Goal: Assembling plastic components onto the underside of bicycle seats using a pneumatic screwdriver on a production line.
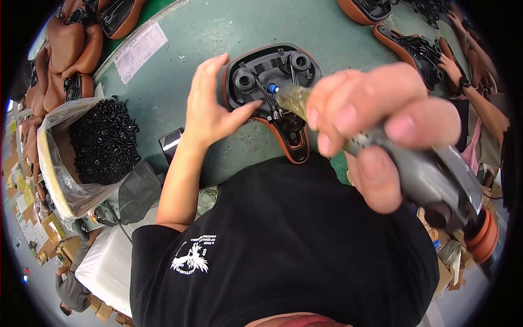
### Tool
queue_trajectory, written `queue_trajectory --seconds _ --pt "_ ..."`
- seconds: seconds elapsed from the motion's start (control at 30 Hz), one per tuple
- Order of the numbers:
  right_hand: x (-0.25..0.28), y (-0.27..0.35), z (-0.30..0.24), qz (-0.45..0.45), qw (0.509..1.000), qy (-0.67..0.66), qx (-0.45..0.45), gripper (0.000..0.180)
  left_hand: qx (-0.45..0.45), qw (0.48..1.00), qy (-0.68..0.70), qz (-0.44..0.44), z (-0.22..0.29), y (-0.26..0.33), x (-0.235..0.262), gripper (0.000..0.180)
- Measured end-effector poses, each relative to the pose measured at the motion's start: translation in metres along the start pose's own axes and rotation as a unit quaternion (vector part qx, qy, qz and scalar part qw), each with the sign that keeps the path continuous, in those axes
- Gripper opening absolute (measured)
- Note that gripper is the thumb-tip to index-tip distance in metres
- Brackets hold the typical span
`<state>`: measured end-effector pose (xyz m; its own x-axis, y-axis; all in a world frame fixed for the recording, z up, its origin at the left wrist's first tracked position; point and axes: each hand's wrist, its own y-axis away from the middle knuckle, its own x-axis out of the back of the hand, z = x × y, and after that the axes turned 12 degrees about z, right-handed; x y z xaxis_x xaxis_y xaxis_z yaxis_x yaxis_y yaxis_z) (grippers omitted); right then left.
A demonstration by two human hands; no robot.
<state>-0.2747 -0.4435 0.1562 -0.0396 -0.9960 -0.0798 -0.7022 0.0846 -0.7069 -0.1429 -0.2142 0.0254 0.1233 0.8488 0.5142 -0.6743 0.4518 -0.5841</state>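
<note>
In the head view, an upturned saddle was laid on the green table. Its edge was braced by the left hand, thumb and fingers spread wide. A power driver was gripped in the curled right hand, its blue tip poised over the underside; contact could not be told. Fastening seemed in hand; steady alignment would be called for.

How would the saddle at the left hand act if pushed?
Saddle is probably stiff: its black underside looks like hard plastic. It might rock, lying upside down on a likely rounded top. Rolling over seems unlikely, given its broad outline.
</note>
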Motion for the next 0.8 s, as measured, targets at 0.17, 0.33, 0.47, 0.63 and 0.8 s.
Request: queue_trajectory --seconds 0.17,0.33,0.47,0.63,0.8 --pt "0.001 0.003 0.012 -0.005 1.0 -0.008 -0.007 0.043 0.019 0.997 0.02 0.073 -0.006 0.006 -0.035 0.06" --pt "0.002 0.007 0.009 0.03 0.999 0.014 -0.009 0.04 0.156 0.985 0.067 0.006 0.004 0.003 -0.025 0.067" --pt "0.0 0.006 0.012 0.034 0.999 -0.007 -0.002 0.041 0.162 0.97 0.183 0.013 -0.008 0.014 -0.031 0.083" --pt "-0.014 -0.001 0.024 0.017 0.999 0.035 -0.033 0.037 0.213 0.941 0.239 0.111 -0.007 0.023 -0.057 0.041" --pt "-0.022 -0.007 0.04 -0.005 0.996 0.056 -0.067 0.031 0.168 0.944 0.245 0.141 -0.012 0.019 -0.061 0.029"
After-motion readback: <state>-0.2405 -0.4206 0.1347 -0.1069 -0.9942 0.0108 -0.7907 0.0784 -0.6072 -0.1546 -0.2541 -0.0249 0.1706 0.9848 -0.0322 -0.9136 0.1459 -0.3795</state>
